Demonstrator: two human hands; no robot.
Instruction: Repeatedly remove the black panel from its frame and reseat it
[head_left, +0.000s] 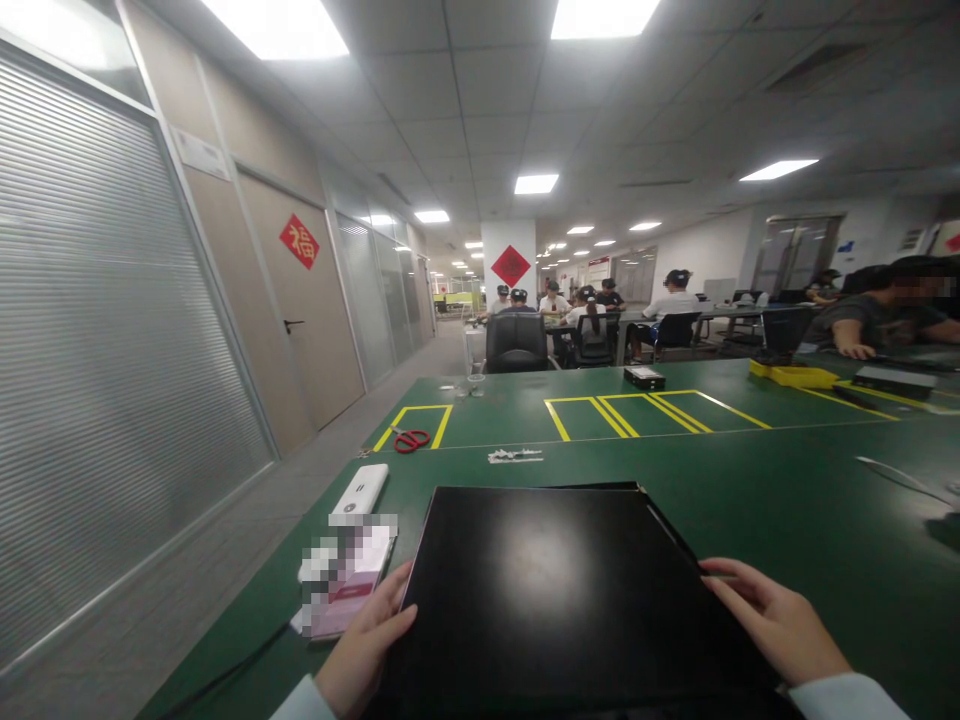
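A large flat black panel with a glossy surface lies in front of me over the green table. My left hand holds its left edge, thumb on top and fingers at the side. At the right edge my right hand grips it with bent fingers; the fingertips are partly hidden by the edge. Behind the panel's far edge a thin dark rim shows. Left of the panel lie a white device and a pink and white packet, partly pixelated.
Red-handled scissors lie at the far left near yellow tape outlines. White scraps, a black box and a yellow tray are farther back. A white cable lies right. A person leans at the far right; several others sit beyond.
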